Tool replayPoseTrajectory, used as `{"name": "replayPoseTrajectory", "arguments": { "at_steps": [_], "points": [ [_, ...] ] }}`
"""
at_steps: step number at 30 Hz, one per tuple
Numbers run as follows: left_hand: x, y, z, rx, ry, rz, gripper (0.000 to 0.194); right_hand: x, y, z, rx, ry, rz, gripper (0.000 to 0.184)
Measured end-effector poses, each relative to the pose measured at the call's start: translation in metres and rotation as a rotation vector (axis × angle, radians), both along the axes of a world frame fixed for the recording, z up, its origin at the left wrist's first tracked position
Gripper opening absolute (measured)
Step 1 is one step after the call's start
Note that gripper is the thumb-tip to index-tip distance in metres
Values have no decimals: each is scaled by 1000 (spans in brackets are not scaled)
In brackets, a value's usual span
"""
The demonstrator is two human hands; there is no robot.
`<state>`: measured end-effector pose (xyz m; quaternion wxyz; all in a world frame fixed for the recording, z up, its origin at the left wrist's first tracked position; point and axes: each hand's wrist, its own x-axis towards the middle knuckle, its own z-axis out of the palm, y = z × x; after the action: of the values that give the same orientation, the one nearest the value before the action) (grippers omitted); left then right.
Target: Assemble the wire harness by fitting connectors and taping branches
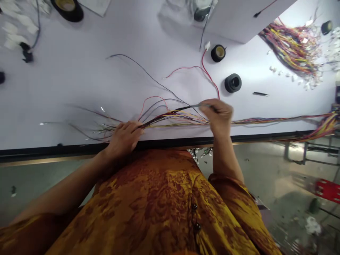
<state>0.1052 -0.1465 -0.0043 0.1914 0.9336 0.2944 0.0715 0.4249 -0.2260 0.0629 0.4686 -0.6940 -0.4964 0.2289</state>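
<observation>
The wire bundle [249, 121] lies along the near edge of the white surface [79, 81], from the left-centre of the frame to the far right. The left hand [126, 136], left of centre, closes over the bundle, with loose wire ends fanning out on its left side. The right hand [219, 115], right of centre, pinches a dark strand [180, 108] that runs between the two hands above the lighter wires. Blur hides whether this strand is wire or tape.

Good practice calls for a firm, flat hold by the left hand, so that the wires neither roll nor slide. The right hand is best held low and in line with the bundle, with light, even tension; a steep or sudden pull could drag single wires out of alignment. The thin dark wire [148, 72] and the red wires [211, 79] above the hands arch away from the bundle and could snag, so clearance from the fingers is advisable. The black edge strip [170, 144], just below the bundle, also presents a catch point for loose ends. The black rolls [218, 53] [233, 83], upper right of centre, stand apart from the working length.
</observation>
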Motion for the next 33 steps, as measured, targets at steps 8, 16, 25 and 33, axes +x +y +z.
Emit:
{"name": "replayPoseTrajectory", "arguments": {
  "at_steps": [8, 16, 25, 33],
  "points": [
    [-17, 9, 20, -160, -96, 184, 50, 13, -17, 26, 139, -36, -167, 12],
    [-59, 23, 6, -14, 151, 324, 31, 99, -24, 56, 544, 214, -738, 33],
    [-13, 30, 69, -61, -115, 92, 50, 37, -20, 61, 187, 342, -141, 17],
    [97, 10, 14, -69, 44, -45, 40, -24, 25, 29, -148, 448, 378, 28]
  ]
}}
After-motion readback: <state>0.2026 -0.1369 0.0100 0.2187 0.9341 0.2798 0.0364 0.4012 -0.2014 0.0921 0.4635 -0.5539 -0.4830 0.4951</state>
